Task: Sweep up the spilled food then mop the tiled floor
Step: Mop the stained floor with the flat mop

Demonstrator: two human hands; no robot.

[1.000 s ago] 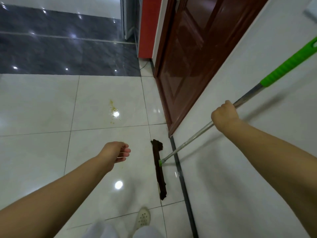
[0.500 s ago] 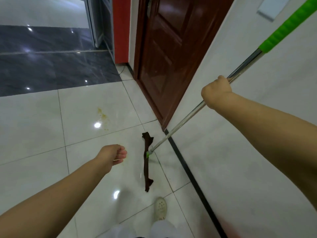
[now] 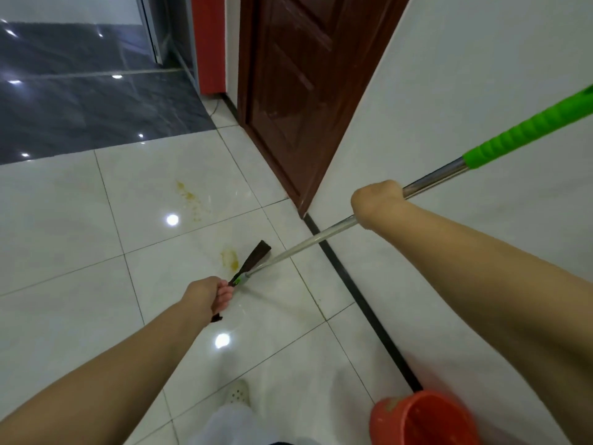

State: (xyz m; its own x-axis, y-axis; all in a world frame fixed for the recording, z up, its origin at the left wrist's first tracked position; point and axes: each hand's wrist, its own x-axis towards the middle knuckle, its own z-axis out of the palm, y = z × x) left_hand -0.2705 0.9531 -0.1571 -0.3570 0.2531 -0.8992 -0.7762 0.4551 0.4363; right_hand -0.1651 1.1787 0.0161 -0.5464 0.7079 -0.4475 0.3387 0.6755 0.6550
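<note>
My right hand (image 3: 376, 203) grips the steel pole (image 3: 308, 242) of a mop just below its green handle sleeve (image 3: 529, 131). The dark flat mop head (image 3: 255, 256) lies slanted on the white tiled floor (image 3: 80, 239), touching a yellowish smear of spilled food (image 3: 229, 258). A second yellow streak (image 3: 187, 196) lies farther away on the adjoining tile. My left hand (image 3: 210, 295) hangs in front of the lower half of the mop head with loosely curled fingers, and I see nothing in it. That hand hides part of the mop head.
An orange bucket (image 3: 423, 419) stands at the lower right beside the white wall (image 3: 449, 91). A dark red-brown door (image 3: 288, 91) is ahead on the right. Dark grey tiles (image 3: 80, 101) begin beyond the white ones. My shoe (image 3: 237, 393) is below.
The mop head has swung away from the wall and turned slanted, reaching a yellow smear. My left hand now overlaps it. The orange bucket has come into view.
</note>
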